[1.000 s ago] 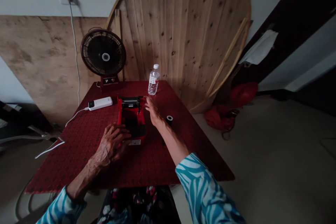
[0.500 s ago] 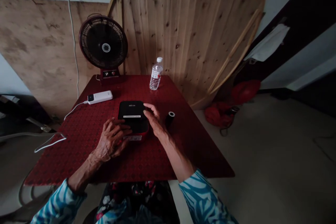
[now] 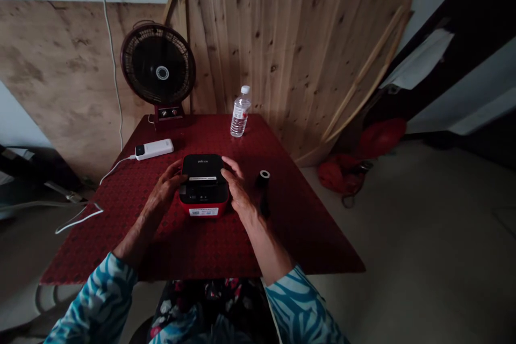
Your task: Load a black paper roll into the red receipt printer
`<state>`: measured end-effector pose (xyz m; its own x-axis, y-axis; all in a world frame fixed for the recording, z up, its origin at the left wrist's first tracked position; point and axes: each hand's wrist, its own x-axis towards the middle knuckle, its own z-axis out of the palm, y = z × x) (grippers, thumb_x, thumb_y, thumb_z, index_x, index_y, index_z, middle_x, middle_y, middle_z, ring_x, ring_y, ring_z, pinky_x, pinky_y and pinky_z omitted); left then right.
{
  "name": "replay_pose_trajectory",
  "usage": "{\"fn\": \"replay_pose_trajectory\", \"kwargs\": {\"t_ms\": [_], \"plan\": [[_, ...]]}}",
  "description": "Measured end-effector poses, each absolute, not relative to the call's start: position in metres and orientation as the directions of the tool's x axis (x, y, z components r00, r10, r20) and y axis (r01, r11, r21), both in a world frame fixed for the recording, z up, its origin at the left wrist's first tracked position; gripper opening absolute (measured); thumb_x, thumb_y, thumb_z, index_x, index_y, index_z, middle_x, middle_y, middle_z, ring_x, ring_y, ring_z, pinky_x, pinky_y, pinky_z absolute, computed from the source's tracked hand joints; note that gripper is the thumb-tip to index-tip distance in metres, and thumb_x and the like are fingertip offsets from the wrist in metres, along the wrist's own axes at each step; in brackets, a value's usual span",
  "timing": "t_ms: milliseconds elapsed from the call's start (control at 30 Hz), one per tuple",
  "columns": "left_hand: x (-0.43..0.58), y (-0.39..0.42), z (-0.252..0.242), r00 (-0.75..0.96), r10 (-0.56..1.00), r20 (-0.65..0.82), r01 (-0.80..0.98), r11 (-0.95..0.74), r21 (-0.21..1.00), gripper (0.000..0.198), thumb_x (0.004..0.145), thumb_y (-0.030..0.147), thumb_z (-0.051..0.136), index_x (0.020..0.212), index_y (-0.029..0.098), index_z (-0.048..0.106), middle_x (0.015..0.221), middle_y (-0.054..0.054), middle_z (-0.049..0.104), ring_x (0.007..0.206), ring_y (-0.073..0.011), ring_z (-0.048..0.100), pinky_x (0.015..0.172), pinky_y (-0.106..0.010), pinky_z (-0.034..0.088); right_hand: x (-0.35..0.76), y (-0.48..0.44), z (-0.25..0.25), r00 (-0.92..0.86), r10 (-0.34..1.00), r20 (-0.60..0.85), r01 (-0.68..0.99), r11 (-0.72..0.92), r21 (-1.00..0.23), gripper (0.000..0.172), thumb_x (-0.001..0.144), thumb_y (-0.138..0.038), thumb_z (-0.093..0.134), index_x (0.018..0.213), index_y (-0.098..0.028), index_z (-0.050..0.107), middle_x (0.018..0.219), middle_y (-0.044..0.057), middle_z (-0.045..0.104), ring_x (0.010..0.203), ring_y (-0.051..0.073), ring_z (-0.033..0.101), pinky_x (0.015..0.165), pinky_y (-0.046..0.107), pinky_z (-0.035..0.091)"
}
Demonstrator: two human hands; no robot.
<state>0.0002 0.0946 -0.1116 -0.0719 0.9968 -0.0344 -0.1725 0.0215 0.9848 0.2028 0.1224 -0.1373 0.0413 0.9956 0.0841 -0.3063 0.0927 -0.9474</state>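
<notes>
Printer: a red-and-black plastic label printer [image 3: 203, 188], lid down, sits mid-table on my red patterned tabletop [image 3: 100, 236].
Left hand: my left hand [image 3: 164, 188] reaches forward against its left side.
Right hand: my right hand [image 3: 237, 191] curves against its right side.
Grip: fingers spread on both sides; I cannot tell whether they clamp it.
Nearby: a black cylindrical roll [image 3: 264, 177] stands upright beside my right hand; beyond it, a white power bank [image 3: 154, 149] and a clear plastic water bottle [image 3: 241, 113].

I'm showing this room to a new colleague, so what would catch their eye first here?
The eye goes first to the compact red-and-black printer at the middle of the red patterned table, with the left hand and right hand on either side of it. Behind the table, a large round wooden board leans against the wall, with a black desk fan before its left edge.
</notes>
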Motion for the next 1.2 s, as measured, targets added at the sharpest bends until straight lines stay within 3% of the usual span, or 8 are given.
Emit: {"fn": "replay_pose_trajectory", "kwargs": {"t_ms": [200, 467, 567, 700, 933, 1033, 1200], "plan": [[0.005, 0.089, -0.113, -0.055, 0.996, -0.064, -0.25, 0.048, 0.967, 0.072, 0.069, 0.029, 0.076, 0.138, 0.021, 0.058, 0.126, -0.007, 0.071, 0.113, -0.0292, 0.066, 0.092, -0.035, 0.051, 0.199, 0.121, -0.139, 0.02, 0.998, 0.051, -0.381, 0.055, -0.923, 0.052, 0.073, -0.036, 0.071, 0.124, -0.028, 0.063, 0.117, 0.003, 0.073, 0.108, 0.026, 0.066, 0.098, 0.046, 0.05], [0.003, 0.078, -0.115, 0.05, 0.998, -0.034, -0.366, 0.05, 0.929, 0.071, 0.074, 0.045, 0.075, 0.14, 0.022, 0.058, 0.131, -0.009, 0.069, 0.116, -0.0306, 0.064, 0.093, -0.037, 0.05, 0.196, 0.119, -0.147, 0.065, 0.993, 0.097, -0.388, 0.115, -0.914, 0.048, 0.078, -0.044, 0.07, 0.122, -0.028, 0.065, 0.122, 0.003, 0.071, 0.117, 0.026, 0.063, 0.103, 0.045, 0.048], [-0.001, 0.078, -0.124, 0.091, 0.996, 0.021, -0.396, 0.017, 0.918, 0.073, 0.07, 0.032, 0.076, 0.14, 0.024, 0.058, 0.136, -0.008, 0.066, 0.121, -0.0312, 0.061, 0.096, -0.037, 0.049, 0.191, 0.112, -0.158, 0.088, 0.991, 0.097, -0.399, 0.124, -0.908, 0.044, 0.085, -0.054, 0.06, 0.119, -0.028, 0.067, 0.117, 0.003, 0.072, 0.112, 0.024, 0.064, 0.096, 0.042, 0.051], [-0.003, 0.079, -0.13, 0.072, 0.995, 0.068, -0.394, -0.034, 0.918, 0.071, 0.067, 0.022, 0.074, 0.137, 0.025, 0.06, 0.142, -0.006, 0.063, 0.129, -0.0312, 0.056, 0.102, -0.037, 0.045, 0.183, 0.104, -0.169, 0.166, 0.982, 0.089, -0.406, 0.151, -0.901, 0.047, 0.085, -0.063, 0.056, 0.109, -0.024, 0.069, 0.107, 0.004, 0.074, 0.101, 0.023, 0.065, 0.089, 0.04, 0.051], [0.002, 0.081, -0.126, 0.021, 1.0, 0.01, -0.442, 0.0, 0.897, 0.068, 0.059, 0.017, 0.072, 0.127, 0.024, 0.065, 0.127, -0.005, 0.071, 0.109, -0.0271, 0.066, 0.082, -0.031, 0.051, 0.181, 0.107, -0.174, 0.2, 0.979, 0.045, -0.44, 0.13, -0.889, 0.042, 0.082, -0.059, 0.06, 0.101, -0.023, 0.07, 0.096, 0.003, 0.074, 0.09, 0.021, 0.064, 0.076, 0.034, 0.049], [0.004, 0.082, -0.128, 0.004, 1.0, 0.024, -0.441, -0.02, 0.897, 0.067, 0.06, 0.016, 0.068, 0.127, 0.025, 0.065, 0.124, -0.003, 0.072, 0.105, -0.0256, 0.067, 0.081, -0.031, 0.051, 0.182, 0.108, -0.177, 0.2, 0.98, 0.017, -0.458, 0.109, -0.882, 0.04, 0.082, -0.057, 0.061, 0.102, -0.024, 0.07, 0.1, 0.003, 0.073, 0.089, 0.02, 0.064, 0.077, 0.034, 0.049], [0.001, 0.081, -0.13, 0.031, 0.999, 0.02, -0.401, -0.006, 0.916, 0.071, 0.062, 0.016, 0.069, 0.131, 0.027, 0.063, 0.131, -0.003, 0.069, 0.115, -0.0274, 0.064, 0.087, -0.032, 0.051, 0.18, 0.11, -0.18, 0.216, 0.974, -0.063, -0.468, 0.046, -0.883, 0.04, 0.081, -0.056, 0.063, 0.103, -0.024, 0.07, 0.092, 0.001, 0.073, 0.082, 0.019, 0.064, 0.072, 0.033, 0.049]]}}
